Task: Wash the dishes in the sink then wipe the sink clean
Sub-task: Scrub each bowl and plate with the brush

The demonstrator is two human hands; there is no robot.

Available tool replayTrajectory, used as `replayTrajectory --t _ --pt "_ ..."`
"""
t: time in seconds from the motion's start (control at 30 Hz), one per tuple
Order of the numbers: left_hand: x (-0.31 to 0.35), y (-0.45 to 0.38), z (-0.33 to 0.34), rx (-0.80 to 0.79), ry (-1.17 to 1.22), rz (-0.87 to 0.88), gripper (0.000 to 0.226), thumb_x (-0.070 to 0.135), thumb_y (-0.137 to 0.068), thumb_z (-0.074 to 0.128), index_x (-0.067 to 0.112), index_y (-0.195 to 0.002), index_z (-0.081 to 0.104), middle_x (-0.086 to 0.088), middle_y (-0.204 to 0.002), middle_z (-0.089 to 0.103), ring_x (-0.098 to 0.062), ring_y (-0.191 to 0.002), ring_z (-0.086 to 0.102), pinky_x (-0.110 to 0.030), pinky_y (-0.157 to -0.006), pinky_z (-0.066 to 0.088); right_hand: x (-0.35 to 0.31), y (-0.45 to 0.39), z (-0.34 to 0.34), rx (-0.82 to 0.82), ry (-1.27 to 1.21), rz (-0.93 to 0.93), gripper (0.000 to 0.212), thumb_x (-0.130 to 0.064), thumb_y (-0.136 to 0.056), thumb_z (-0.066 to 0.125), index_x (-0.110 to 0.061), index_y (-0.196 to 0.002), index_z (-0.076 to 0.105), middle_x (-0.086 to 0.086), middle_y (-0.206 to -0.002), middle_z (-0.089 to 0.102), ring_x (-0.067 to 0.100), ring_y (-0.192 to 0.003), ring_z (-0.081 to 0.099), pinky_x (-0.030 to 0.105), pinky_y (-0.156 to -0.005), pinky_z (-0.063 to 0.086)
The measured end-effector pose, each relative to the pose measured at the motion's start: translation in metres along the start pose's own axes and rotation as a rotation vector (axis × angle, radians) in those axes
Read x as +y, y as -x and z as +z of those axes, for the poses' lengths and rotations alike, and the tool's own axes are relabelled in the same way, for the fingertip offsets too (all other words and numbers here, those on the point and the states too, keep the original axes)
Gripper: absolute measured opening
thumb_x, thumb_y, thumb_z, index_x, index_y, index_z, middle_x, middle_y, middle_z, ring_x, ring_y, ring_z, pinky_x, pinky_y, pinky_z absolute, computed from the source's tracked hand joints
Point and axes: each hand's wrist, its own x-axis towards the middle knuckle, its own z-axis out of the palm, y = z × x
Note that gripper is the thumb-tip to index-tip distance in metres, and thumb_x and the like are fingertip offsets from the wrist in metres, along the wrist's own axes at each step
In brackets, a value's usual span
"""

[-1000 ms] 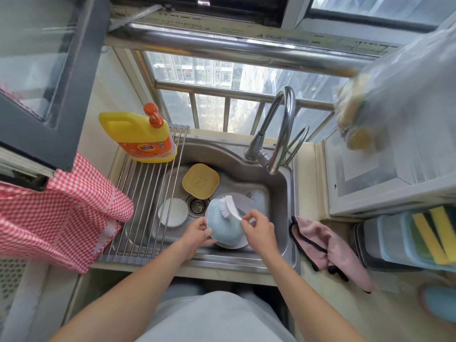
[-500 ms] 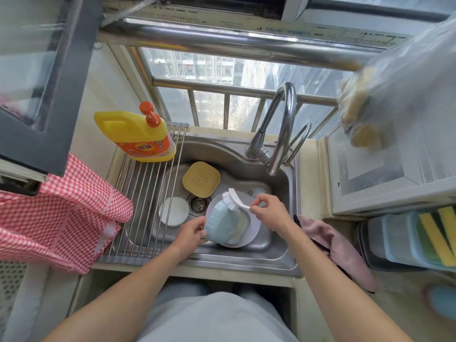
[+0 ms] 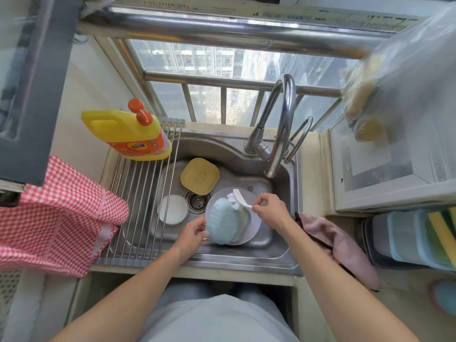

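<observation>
Over the stainless steel sink [image 3: 283, 248], your left hand [image 3: 191, 236] grips the ribbed pale-blue bowl [image 3: 220, 222] tilted above a round white plate [image 3: 249, 233], bristles of the white plastic dish brush [image 3: 240, 198] touching it, handle pinched in your right hand [image 3: 269, 209].

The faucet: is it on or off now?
Off, it seems. No stream falls from the faucet spout above the sink; fine drips cannot be told.
</observation>
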Motion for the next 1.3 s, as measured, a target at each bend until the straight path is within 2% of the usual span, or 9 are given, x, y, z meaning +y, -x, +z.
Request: replayTrajectory --t 0.1,0.27,0.43,0.53,0.67,0.83,1.03,1.13,1.3 --pt "-0.002 -0.002 0.007 -0.005 0.013 -0.032 0.025 -0.016 -0.091 0.047 0.004 -0.098 0.061 -0.013 -0.093 0.060 -0.015 -0.090 0.062 -0.032 -0.082 0.060 -0.008 0.003 0.010 -0.043 -0.021 -0.061 0.007 -0.026 -0.083 0.064 -0.023 -0.077 0.066 0.000 -0.072 0.069 0.016 -0.059 0.058 0.025 -0.049 0.045" --pt "-0.012 -0.018 0.035 0.034 0.132 -0.161 0.018 -0.014 -0.092 0.051 -0.008 -0.108 0.053 -0.015 -0.098 0.056 -0.020 -0.093 0.060 -0.033 -0.085 0.060 0.018 0.003 0.034 0.026 0.115 0.079 0.009 -0.025 -0.083 0.053 -0.026 -0.081 0.061 0.002 -0.086 0.068 0.026 -0.081 0.064 0.036 -0.073 0.057" --pt "-0.016 -0.032 0.049 -0.103 0.061 -0.318 0.057 0.001 -0.064 0.066 0.006 -0.121 0.058 -0.012 -0.100 0.069 -0.021 -0.088 0.062 -0.034 -0.077 0.053 0.039 0.019 0.065 0.061 0.204 0.081 0.009 -0.022 -0.091 0.049 -0.028 -0.089 0.056 0.004 -0.087 0.064 0.029 -0.083 0.060 0.036 -0.069 0.052" --pt "-0.013 -0.049 0.045 -0.081 0.018 -0.467 0.094 0.011 -0.051 0.069 0.014 -0.134 0.026 -0.015 -0.126 0.055 -0.029 -0.110 0.059 -0.043 -0.094 0.054 0.051 0.018 0.077 0.120 0.252 0.073 0.007 -0.020 -0.090 0.049 -0.026 -0.089 0.052 0.005 -0.082 0.064 0.031 -0.081 0.060 0.039 -0.071 0.054" --pt "0.003 -0.066 0.034 0.176 -0.121 -0.528 0.122 0.044 -0.054 0.061 0.016 -0.157 0.001 -0.017 -0.157 0.018 -0.034 -0.146 0.024 -0.044 -0.119 0.023 0.060 0.008 0.082 0.159 0.328 0.032 0.004 -0.021 -0.094 0.050 -0.024 -0.093 0.052 0.005 -0.079 0.063 0.033 -0.080 0.061 0.038 -0.068 0.052" --pt "0.004 -0.099 0.018 0.261 -0.245 -0.214 0.071 0.035 -0.098 0.058 0.023 -0.159 0.023 -0.015 -0.159 0.024 -0.031 -0.146 0.025 -0.042 -0.121 0.020 0.063 -0.010 0.082 0.147 0.404 0.007 0.007 -0.021 -0.096 0.050 -0.023 -0.101 0.055 0.010 -0.089 0.069 0.037 -0.085 0.064 0.037 -0.070 0.051" --pt "0.004 -0.114 -0.001 0.032 -0.385 -0.313 0.071 0.028 -0.064 0.083 0.020 -0.128 0.054 -0.007 -0.123 0.064 -0.027 -0.109 0.063 -0.044 -0.099 0.052 0.055 -0.011 0.084 0.205 0.190 0.031 0.002 -0.025 -0.094 0.052 -0.026 -0.094 0.053 0.005 -0.081 0.064 0.033 -0.078 0.059 0.038 -0.067 0.051" --pt "0.003 -0.113 0.000 -0.010 -0.428 -0.348 0.061 0.023 -0.060 0.089 0.019 -0.105 0.047 -0.007 -0.107 0.064 -0.028 -0.100 0.064 -0.045 -0.088 0.056 0.045 -0.008 0.084 0.210 0.061 0.008 0.003 -0.029 -0.089 0.057 -0.027 -0.087 0.055 0.000 -0.073 0.063 0.023 -0.074 0.059 0.037 -0.064 0.050" --pt "0.004 -0.104 0.008 0.004 -0.384 -0.325 0.060 0.015 -0.067 0.089 0.013 -0.110 0.047 -0.008 -0.110 0.062 -0.028 -0.102 0.062 -0.046 -0.090 0.056 0.047 -0.013 0.081 0.280 -0.033 0.161 0.003 -0.022 -0.087 0.054 -0.021 -0.085 0.055 0.003 -0.074 0.061 0.031 -0.076 0.058 0.038 -0.064 0.050"
